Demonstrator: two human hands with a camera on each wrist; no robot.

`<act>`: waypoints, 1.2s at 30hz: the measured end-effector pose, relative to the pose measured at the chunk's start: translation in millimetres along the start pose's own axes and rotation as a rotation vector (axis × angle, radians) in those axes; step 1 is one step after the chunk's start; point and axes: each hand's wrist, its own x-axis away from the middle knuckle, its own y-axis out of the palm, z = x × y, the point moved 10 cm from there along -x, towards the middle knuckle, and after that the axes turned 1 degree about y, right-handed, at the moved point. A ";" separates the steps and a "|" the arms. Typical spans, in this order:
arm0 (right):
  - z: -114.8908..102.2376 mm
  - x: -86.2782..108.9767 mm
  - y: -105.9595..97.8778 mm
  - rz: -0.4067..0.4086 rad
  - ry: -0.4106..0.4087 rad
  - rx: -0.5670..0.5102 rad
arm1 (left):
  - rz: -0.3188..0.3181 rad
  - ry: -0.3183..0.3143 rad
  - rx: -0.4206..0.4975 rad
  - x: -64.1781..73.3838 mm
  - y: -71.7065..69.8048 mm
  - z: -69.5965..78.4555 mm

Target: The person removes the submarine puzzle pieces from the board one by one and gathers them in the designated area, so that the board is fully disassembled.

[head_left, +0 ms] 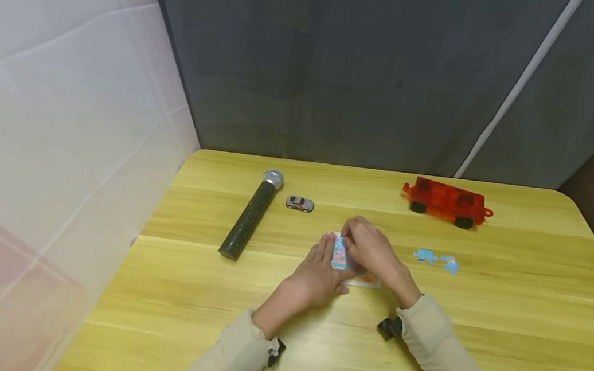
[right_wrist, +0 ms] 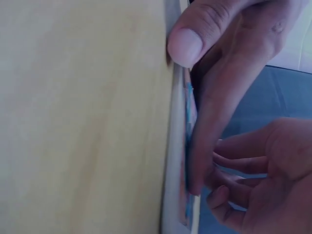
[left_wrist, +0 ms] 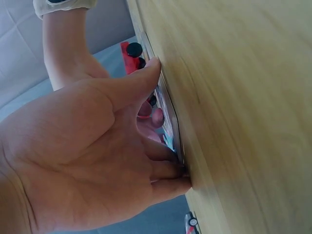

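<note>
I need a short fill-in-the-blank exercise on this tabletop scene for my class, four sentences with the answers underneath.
1. The number of loose puzzle pieces lying on the table is ____.
2. Of the left hand and the right hand, the one nearer those pieces is the ____ hand.
3. The body of the toy wagon is coloured ____.
4. Across the head view, the toy car stands between the toy wagon and the ____.

Missing words: two; right; red; microphone.
</note>
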 end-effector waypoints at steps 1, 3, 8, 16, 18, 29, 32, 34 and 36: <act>1.3 -1.1 0.6 0.000 0.005 -0.012 | 0.000 0.002 -0.005 -0.2 -0.1 0.2; 3.1 -3.1 1.8 0.000 0.010 -0.043 | -0.002 0.005 -0.012 -0.5 0.0 0.5; 5.8 -5.8 3.1 0.000 0.004 -0.123 | -0.003 0.007 -0.017 -0.3 -0.3 0.8; 11.5 -6.2 -7.0 -0.028 0.004 -0.245 | -0.010 0.002 -0.017 -1.0 -0.3 0.4; 16.7 -5.6 -14.2 -0.041 0.012 -0.271 | -0.008 0.001 -0.020 -1.2 -0.8 0.3; 76.1 17.3 -50.1 -0.209 0.089 -0.226 | -0.001 -0.017 0.026 3.2 -2.2 -0.5; 86.2 19.1 -54.1 -0.193 0.106 -0.151 | -0.003 -0.021 0.027 2.7 -1.1 -1.6; 89.8 18.6 -54.8 -0.187 0.122 -0.103 | -0.002 -0.020 0.028 2.1 -0.8 -1.9; 92.4 17.4 -55.9 -0.175 0.143 -0.054 | 0.000 -0.016 0.028 1.7 -1.5 -1.5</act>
